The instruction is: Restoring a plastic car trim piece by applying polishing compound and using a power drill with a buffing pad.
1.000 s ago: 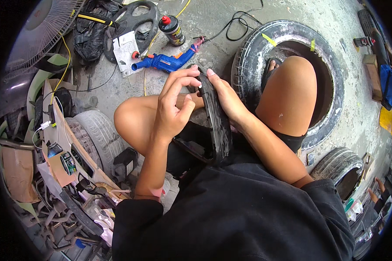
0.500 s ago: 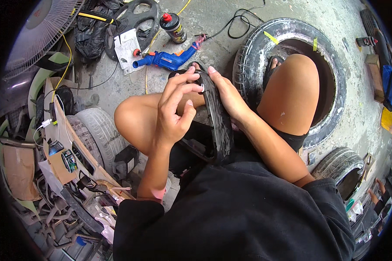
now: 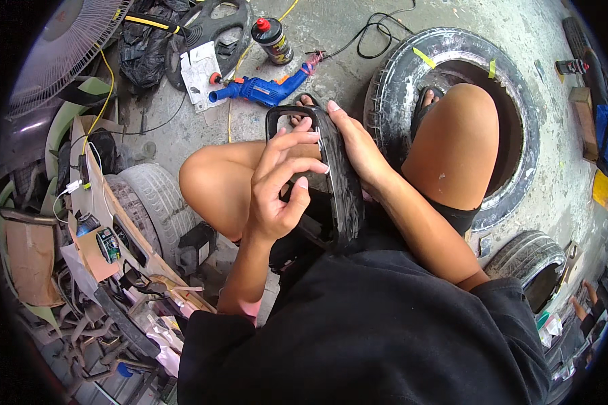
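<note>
A black, open rectangular plastic frame point(image 3: 344, 189) with rounded corners stands tilted on my lap. Its broad outer side looks streaked and scuffed. My right hand point(image 3: 363, 152) grips that outer side, the thumb lying along the upper edge and the other fingers hidden behind. My left hand point(image 3: 277, 185) is at the frame's opening with fingers bent and spread apart. Two of its fingertips touch the rim, and nothing shows in its grasp.
On the floor ahead lie a blue power tool point(image 3: 257, 90), a black bottle with red cap point(image 3: 272, 42) and a black wheel cover point(image 3: 226, 37). A large tyre point(image 3: 392, 88) surrounds my right foot. Car parts and cardboard point(image 3: 30, 260) crowd the left, below a fan point(image 3: 61, 54).
My left hand's fingers have slid down along the rim toward me. The frame has turned slightly, so more of its opening shows. My right hand keeps its hold.
</note>
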A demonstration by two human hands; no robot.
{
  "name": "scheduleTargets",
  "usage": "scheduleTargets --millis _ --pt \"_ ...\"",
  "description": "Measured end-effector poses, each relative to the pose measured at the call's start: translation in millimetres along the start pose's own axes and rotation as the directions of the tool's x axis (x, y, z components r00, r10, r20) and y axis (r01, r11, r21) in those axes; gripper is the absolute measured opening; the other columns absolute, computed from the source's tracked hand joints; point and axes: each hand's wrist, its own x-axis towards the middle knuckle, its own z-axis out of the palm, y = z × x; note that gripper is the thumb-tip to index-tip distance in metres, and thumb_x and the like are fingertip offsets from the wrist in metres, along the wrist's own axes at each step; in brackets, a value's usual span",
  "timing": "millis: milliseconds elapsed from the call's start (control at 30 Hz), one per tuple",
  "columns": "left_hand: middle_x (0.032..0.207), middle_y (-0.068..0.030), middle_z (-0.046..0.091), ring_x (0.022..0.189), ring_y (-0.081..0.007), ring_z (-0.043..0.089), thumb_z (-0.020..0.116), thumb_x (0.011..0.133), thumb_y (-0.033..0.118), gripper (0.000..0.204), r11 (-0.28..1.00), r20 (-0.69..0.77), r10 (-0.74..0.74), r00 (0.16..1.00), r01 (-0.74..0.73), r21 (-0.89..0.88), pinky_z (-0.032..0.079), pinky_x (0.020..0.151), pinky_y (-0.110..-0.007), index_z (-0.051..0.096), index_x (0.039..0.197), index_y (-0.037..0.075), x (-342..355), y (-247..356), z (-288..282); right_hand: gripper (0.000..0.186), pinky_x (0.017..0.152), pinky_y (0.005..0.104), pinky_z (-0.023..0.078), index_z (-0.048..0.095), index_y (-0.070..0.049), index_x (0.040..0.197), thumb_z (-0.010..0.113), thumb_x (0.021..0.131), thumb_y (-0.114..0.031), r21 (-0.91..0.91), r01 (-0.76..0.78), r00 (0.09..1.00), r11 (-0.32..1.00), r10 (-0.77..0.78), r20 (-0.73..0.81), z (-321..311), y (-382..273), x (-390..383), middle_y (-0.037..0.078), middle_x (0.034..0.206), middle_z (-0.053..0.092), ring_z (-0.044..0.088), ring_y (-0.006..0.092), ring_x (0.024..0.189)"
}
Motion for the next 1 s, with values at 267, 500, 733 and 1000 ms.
scheduleTargets --millis 267,500,733,1000 --pt "0.124 -0.0189 0.049 0.13 -0.0379 0.039 0.047 0.081 0.007 0.027 0.996 -0.025 -0.002 1.0 0.004 0.094 0.027 0.109 -0.048 0.065 0.098 -0.003 -4 -9 -3 0.063 0.101 0.0279 0.034 0.046 0.007 0.131 0.041 0.096 -0.045 -0.052 -0.022 0.997 0.998 0.018 -0.078 -2 4 1 0.016 0.129 0.053 0.05 0.0195 0.116" --pt "0.117 -0.0171 0.056 0.126 -0.0371 0.045 0.047 0.076 0.005 0.028 0.981 -0.01 0.012 1.0 -0.01 0.193 0.023 0.109 -0.049 0.069 0.094 0.001 -4 -2 -3 0.062 0.1 0.0274 0.034 0.046 0.006 0.131 0.042 0.096 -0.044 0.011 0.004 0.998 1.0 -0.003 -0.062 0 2 0 0.016 0.129 0.053 0.049 0.0185 0.117" --pt "0.115 -0.0168 0.058 0.125 -0.0367 0.046 0.047 0.078 0.007 0.029 0.989 -0.005 0.05 0.999 -0.049 0.137 0.022 0.11 -0.049 0.069 0.094 0.002 -5 -4 -5 0.06 0.099 0.0275 0.035 0.049 0.006 0.128 0.041 0.097 -0.044 -0.022 -0.029 0.995 0.999 0.026 -0.096 4 -4 -4 0.015 0.126 0.055 0.051 0.0175 0.114" --pt "0.116 -0.0159 0.058 0.124 -0.0351 0.047 0.047 0.074 0.006 0.036 0.988 -0.04 0.036 0.999 -0.03 0.15 0.024 0.109 -0.05 0.069 0.101 0.004 -3 -11 -1 0.058 0.093 0.0272 0.039 0.055 0.006 0.121 0.041 0.096 -0.045 -0.008 -0.003 0.999 1.0 0.002 -0.052 3 -4 -3 0.015 0.115 0.06 0.055 0.0169 0.103"
